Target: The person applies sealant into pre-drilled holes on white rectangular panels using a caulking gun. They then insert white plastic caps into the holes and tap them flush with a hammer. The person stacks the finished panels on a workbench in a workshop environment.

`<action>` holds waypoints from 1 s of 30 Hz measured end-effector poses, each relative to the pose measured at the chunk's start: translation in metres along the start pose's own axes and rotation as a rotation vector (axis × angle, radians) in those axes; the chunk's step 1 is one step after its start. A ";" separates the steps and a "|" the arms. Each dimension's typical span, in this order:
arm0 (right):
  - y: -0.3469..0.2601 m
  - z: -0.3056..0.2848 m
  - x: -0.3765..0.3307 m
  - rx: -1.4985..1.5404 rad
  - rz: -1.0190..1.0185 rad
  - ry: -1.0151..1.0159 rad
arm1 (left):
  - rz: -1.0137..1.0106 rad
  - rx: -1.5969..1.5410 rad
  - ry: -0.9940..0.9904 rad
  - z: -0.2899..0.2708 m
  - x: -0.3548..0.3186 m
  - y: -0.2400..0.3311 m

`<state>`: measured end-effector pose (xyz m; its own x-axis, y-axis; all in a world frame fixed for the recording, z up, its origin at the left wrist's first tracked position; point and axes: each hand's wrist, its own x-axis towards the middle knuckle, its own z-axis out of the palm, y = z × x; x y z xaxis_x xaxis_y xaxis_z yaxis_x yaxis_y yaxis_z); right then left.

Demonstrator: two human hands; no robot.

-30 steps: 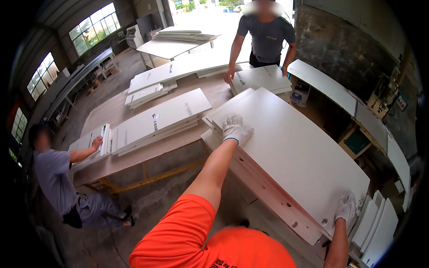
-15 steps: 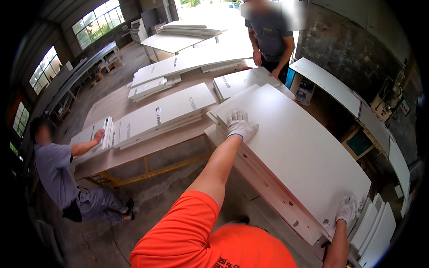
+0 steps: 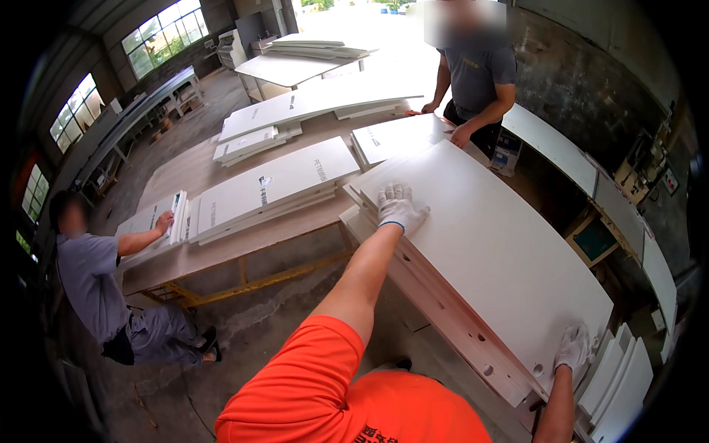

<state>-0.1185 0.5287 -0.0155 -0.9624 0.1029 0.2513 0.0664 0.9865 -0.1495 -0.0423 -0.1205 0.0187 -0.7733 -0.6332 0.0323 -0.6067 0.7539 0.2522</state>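
Note:
Before me lies a large white panel (image 3: 502, 244), on top of a stack with pinkish-brown board edges and round holes (image 3: 458, 325). My left hand (image 3: 402, 209), in a white knit glove with a blue cuff edge, rests palm down near the panel's far left edge, fingers spread. Gloved too, my right hand (image 3: 573, 350) lies flat by the panel's near right corner, beside a round hole (image 3: 538, 368). Neither hand is gripping anything. Past the far end, a person in a dark grey shirt (image 3: 481, 81) has one hand at the panel's far corner.
To the left, a brown-topped table (image 3: 168, 173) bears stacked white panels (image 3: 273, 188). A person in grey-blue clothes (image 3: 96, 277) touches panels at its left end. More white boards (image 3: 617, 380) stand at the lower right. Along the right wall runs a long bench (image 3: 554, 148).
The person at the far end has shifted right and leans in, arms spread, one hand now at the panel's far corner. Both my hands have stayed almost in place.

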 end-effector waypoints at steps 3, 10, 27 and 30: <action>-0.004 -0.004 0.000 0.005 0.023 -0.031 | 0.002 0.002 0.004 0.002 0.001 -0.002; -0.002 -0.004 -0.001 -0.013 -0.002 -0.006 | 0.005 0.012 0.001 0.002 0.003 -0.001; 0.002 -0.001 0.000 -0.050 -0.017 0.000 | 0.004 0.015 0.001 0.006 0.005 -0.003; 0.002 -0.001 0.001 -0.050 -0.030 0.004 | 0.004 0.024 0.005 0.006 0.005 -0.003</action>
<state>-0.1187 0.5313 -0.0149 -0.9631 0.0733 0.2589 0.0505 0.9943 -0.0937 -0.0453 -0.1245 0.0129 -0.7748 -0.6310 0.0383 -0.6079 0.7603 0.2289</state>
